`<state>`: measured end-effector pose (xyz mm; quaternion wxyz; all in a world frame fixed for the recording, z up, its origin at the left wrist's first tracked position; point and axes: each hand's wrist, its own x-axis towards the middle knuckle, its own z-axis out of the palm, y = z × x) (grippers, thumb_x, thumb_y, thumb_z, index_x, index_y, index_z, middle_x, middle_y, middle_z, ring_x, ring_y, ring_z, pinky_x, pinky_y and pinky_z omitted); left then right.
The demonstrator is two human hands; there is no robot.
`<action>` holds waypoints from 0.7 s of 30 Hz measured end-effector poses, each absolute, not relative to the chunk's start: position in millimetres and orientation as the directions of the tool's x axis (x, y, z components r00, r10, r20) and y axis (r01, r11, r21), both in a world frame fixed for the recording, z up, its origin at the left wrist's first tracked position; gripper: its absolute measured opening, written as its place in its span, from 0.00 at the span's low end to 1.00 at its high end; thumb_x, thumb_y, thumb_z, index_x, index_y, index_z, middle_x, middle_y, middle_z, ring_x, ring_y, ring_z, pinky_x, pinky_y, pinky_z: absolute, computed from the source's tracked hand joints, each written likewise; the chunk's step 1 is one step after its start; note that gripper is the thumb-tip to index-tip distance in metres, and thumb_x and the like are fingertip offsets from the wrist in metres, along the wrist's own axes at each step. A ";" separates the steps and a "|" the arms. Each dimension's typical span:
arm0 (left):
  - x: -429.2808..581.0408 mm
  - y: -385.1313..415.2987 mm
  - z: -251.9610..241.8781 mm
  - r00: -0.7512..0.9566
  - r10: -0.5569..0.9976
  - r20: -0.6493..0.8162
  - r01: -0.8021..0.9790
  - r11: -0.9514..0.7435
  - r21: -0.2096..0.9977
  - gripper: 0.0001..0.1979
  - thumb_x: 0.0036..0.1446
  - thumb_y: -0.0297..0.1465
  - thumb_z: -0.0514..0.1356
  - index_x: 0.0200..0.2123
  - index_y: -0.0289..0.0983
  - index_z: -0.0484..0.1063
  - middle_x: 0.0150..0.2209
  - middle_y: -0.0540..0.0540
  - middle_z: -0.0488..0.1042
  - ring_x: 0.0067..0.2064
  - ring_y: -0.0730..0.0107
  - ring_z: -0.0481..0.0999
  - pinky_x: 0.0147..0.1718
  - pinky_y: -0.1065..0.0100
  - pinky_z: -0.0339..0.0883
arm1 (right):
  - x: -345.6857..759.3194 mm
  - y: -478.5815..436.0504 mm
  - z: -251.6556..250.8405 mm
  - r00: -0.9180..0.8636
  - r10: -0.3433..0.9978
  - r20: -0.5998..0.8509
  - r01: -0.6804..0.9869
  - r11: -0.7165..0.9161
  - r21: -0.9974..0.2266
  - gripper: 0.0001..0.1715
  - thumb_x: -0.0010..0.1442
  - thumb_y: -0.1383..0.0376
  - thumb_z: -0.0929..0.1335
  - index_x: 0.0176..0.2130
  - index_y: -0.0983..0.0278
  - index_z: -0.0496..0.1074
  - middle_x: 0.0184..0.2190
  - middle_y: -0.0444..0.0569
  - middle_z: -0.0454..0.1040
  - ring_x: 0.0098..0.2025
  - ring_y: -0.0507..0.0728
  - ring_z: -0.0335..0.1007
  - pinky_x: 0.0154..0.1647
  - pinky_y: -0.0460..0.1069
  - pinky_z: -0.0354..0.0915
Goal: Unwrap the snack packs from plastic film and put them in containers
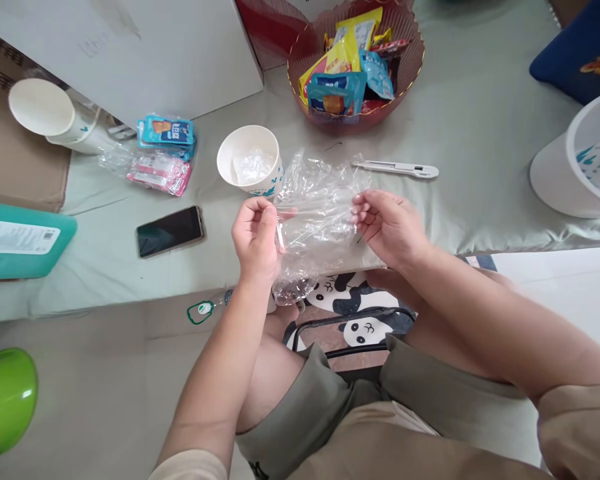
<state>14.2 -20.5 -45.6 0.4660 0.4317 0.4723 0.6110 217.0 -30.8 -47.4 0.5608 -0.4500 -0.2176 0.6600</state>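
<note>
1. The left forearm rose from the frame's 7 o'clock corner toward the centre, with the wrist turned inward and the palm facing right.
2. The left hand [255, 240] was almost closed, its thumb and fingers pinching the left edge of the film [320, 213].
3. The film, clear and crumpled, was stretched between both hands at the frame's centre, over the table edge. A bunched corner hung at 5 o'clock of the left hand.
4. The right hand [387, 223] was narrowly closed with its back up, its fingertips and thumb pinching the film's right edge.
5. The right forearm came in from the 4 o'clock corner, crossing above the knee.
6. A phone [170, 230] lay at 9 o'clock of the left hand, apart from it.
7. A cup [250, 163] holding crumpled clear plastic stood at 12 o'clock of the left hand, just beside the film's top edge.
8. A cutter [397, 170] lay at 12 o'clock of the right hand, with a basket [410, 73] of packets beyond it.
</note>
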 end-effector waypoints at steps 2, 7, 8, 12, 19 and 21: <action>17.4 -21.8 -47.1 -0.193 0.977 0.097 -0.152 -0.127 0.980 0.20 0.52 0.48 0.73 0.33 0.41 0.71 0.27 0.54 0.65 0.28 0.74 0.81 0.08 0.79 0.45 | 219.9 -28.5 -50.1 0.124 0.944 -0.305 -0.496 -0.207 -0.843 0.13 0.55 0.56 0.76 0.31 0.61 0.75 0.27 0.42 0.71 0.30 0.49 0.70 0.35 0.46 0.72; 28.4 -25.1 -50.0 -0.177 0.982 0.066 -0.147 -0.093 0.985 0.19 0.56 0.48 0.71 0.36 0.41 0.70 0.28 0.54 0.64 0.28 0.74 0.80 0.08 0.78 0.47 | 213.5 -35.7 -55.9 0.020 0.962 -0.271 -0.470 -0.230 -0.852 0.31 0.55 0.51 0.76 0.55 0.52 0.68 0.39 0.42 0.76 0.42 0.54 0.76 0.50 0.54 0.75; 29.2 -24.9 -50.1 -0.184 0.981 0.066 -0.146 -0.093 0.985 0.19 0.57 0.47 0.70 0.36 0.41 0.69 0.27 0.54 0.64 0.27 0.75 0.80 0.08 0.79 0.47 | 211.5 -38.3 -55.6 -0.044 0.961 -0.274 -0.452 -0.264 -0.852 0.39 0.54 0.50 0.76 0.61 0.50 0.64 0.38 0.42 0.77 0.42 0.56 0.77 0.51 0.57 0.75; 23.4 -23.5 -47.9 -0.193 0.980 0.047 -0.184 -0.083 0.980 0.20 0.57 0.47 0.70 0.41 0.43 0.67 0.33 0.53 0.70 0.28 0.76 0.80 0.10 0.79 0.48 | 209.7 -44.3 -49.5 -0.113 0.964 -0.241 -0.329 -0.265 -0.906 0.55 0.54 0.53 0.78 0.71 0.50 0.52 0.29 0.39 0.75 0.36 0.57 0.78 0.52 0.59 0.74; 5.8 -33.8 -45.3 0.254 0.964 -0.079 -0.092 0.105 0.990 0.37 0.57 0.47 0.70 0.61 0.50 0.54 0.35 0.51 0.82 0.27 0.68 0.83 0.26 0.70 0.76 | 223.8 -41.1 -45.1 -0.031 0.999 -0.008 -0.143 -0.012 -0.990 0.44 0.61 0.50 0.74 0.70 0.46 0.57 0.36 0.42 0.77 0.37 0.57 0.79 0.51 0.60 0.75; 5.4 -36.2 -47.3 0.180 0.978 0.109 -0.016 -0.107 0.994 0.31 0.60 0.42 0.70 0.60 0.49 0.58 0.33 0.53 0.82 0.28 0.72 0.82 0.31 0.70 0.78 | 225.6 -41.9 -46.6 -0.154 0.987 0.036 -0.102 0.020 -0.995 0.49 0.59 0.50 0.75 0.71 0.48 0.54 0.37 0.43 0.78 0.39 0.58 0.79 0.48 0.59 0.76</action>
